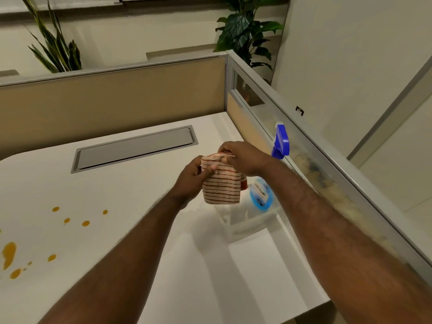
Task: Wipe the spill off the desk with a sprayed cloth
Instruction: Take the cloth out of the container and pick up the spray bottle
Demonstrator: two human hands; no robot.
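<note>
Both hands' fingers (211, 170) pinch cloth (222, 187) | folded, white, red-brown stripes | above desk (117, 206)

The spray bottle (259, 195) carries a blue-and-white label with dark lettering, but it is too blurred to read. No other text, number or sign is legible anywhere.

Two bare hands, the left hand (195, 177) and the right hand (243, 157); one red-striped cloth (222, 185); one spray bottle (280, 146) with a blue trigger head; one white desk (117, 218); roughly ten orange spill drops (9, 253); one grey cable hatch (135, 148); two potted plants, a snake plant (56, 47) and a broad-leaved plant (245, 31)
</note>
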